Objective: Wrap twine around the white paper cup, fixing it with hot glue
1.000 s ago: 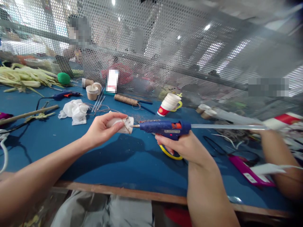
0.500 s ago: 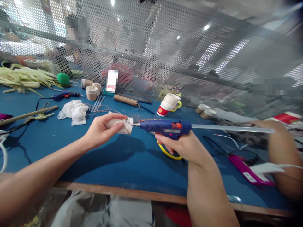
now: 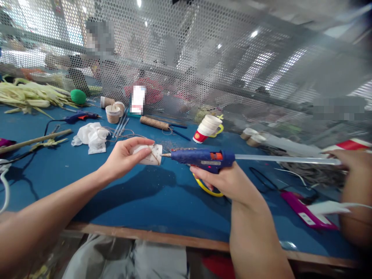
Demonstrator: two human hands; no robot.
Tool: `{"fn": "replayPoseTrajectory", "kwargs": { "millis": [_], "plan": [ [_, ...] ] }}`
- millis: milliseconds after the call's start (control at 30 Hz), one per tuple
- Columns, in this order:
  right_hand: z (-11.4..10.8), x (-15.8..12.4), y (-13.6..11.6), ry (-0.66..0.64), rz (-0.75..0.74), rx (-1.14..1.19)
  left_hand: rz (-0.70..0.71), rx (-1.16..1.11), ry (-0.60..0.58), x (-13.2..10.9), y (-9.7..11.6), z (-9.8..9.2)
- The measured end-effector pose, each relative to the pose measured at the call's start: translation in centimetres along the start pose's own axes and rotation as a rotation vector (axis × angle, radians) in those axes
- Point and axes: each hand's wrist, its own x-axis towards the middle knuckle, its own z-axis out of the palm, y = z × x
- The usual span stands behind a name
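Lying sideways in my left hand [image 3: 128, 157] is a small white paper cup [image 3: 155, 158], with my thumb and fingers closed around it. A strand of brown twine crosses the cup's wall near its rim. My right hand [image 3: 221, 179] grips the handle of a blue glue gun [image 3: 188, 155], whose metal nozzle points left at the cup's rim end; whether it touches I cannot tell. A long clear glue stick [image 3: 285, 157] sticks out of the gun's back. Beneath the gun, partly hidden by my right hand, shows a yellow handle [image 3: 206, 188].
Behind stand stacked paper cups [image 3: 207, 128], a twine roll [image 3: 154, 123] and twine-wrapped cups [image 3: 112, 113]. White cloth [image 3: 92, 136] and another glue gun [image 3: 83, 116] lie left. Right are a purple power strip [image 3: 305, 209] and another person's arm [image 3: 356, 186]. A perforated screen [image 3: 186, 58] backs the table.
The glue gun and the cup have shifted very slightly left, both still held. At the right, the other person's arm has moved a little to the right.
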Motion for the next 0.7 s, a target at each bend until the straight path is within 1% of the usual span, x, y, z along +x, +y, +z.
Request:
{"fn": "replayPoseTrajectory", "kwargs": {
  "millis": [133, 333, 500, 700],
  "plan": [
    [-0.01, 0.03, 0.19, 0.032, -0.007, -0.016, -0.012, -0.006, -0.016, 0.01, 0.03, 0.05],
    [-0.01, 0.02, 0.25, -0.013, 0.022, -0.057, -0.029, -0.007, 0.010, 0.19, -0.13, 0.07],
    [0.18, 0.21, -0.03, 0.032, 0.005, -0.017, -0.062, -0.043, 0.001, 0.16, -0.13, 0.13],
    [0.07, 0.08, 0.05, -0.004, 0.037, -0.074, -0.103, -0.107, -0.001, 0.27, -0.51, 0.05]
  ]
}}
